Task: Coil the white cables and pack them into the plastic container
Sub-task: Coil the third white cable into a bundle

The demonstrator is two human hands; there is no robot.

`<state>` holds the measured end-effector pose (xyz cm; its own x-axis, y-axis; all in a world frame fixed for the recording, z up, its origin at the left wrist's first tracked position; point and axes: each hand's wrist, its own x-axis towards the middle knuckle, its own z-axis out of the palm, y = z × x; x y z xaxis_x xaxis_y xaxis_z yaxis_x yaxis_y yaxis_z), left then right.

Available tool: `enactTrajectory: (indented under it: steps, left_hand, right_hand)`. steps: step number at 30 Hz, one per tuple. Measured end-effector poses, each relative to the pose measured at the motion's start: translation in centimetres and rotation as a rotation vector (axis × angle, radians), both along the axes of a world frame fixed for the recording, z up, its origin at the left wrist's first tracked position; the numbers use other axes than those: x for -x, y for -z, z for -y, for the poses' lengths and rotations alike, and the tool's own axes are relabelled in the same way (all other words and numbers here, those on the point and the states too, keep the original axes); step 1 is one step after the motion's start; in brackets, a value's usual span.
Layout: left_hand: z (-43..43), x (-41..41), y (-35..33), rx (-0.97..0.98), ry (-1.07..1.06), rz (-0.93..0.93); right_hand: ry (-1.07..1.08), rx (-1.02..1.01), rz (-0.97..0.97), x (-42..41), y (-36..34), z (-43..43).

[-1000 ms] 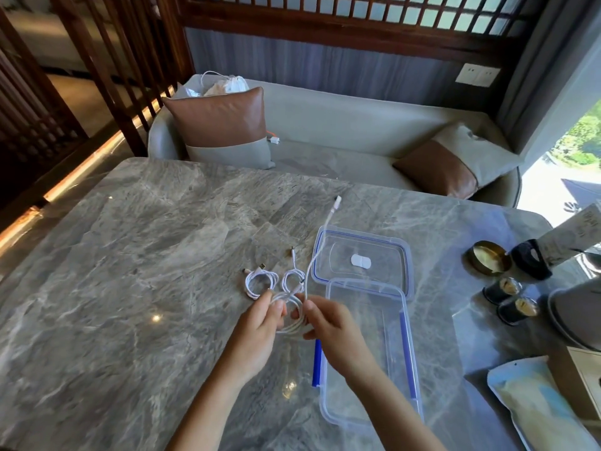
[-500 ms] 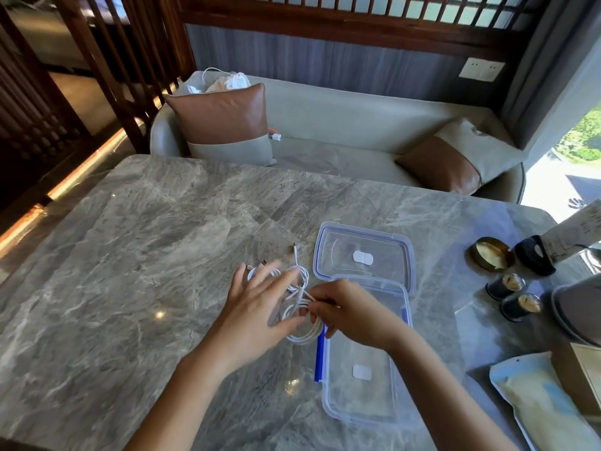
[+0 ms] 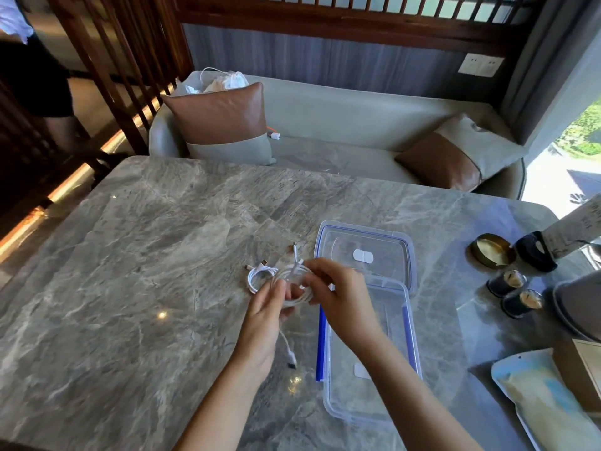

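— In the middle of the frame, what are the hands doing?
— The left hand point(image 3: 263, 320) and right hand point(image 3: 341, 301) both curl their fingers round a white cable point(image 3: 300, 299), making it a ring. One end hangs down.
— What next?
— I think tuck that end in, then drop the ring into the plastic container point(image 3: 328, 402), lower right.

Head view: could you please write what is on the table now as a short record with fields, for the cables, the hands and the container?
left hand: pinches held cable
right hand: pinches held cable
held cable: partly coiled between the hands, plug end hangs below left hand
coiled cable: lies on table, left of the hands
container: open, no cable visible inside
lid: flat on table, beyond container
table: grey marble
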<state>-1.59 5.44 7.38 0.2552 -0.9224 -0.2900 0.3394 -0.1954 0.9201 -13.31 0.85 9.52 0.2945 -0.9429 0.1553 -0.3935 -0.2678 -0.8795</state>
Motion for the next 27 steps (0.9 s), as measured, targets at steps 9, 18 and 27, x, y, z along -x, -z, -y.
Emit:
enactTrajectory:
  steps: [9,18,27]
  left_hand:
    - [1.5,0.3,0.8,-0.063,-0.236,-0.12]
    - [1.1,-1.1,2.2,0.052,0.075,0.504]
    - [-0.7,0.6,2.7,-0.029,-0.127,0.254]
  right_hand:
    - [-0.422,-0.308,-0.401,0.2,2.1,-3.0]
    - [-0.198,0.372,-0.308,1.8,-0.3,-2.6]
    - [-0.048,-0.084,0.016,1.1,1.2,-1.6]
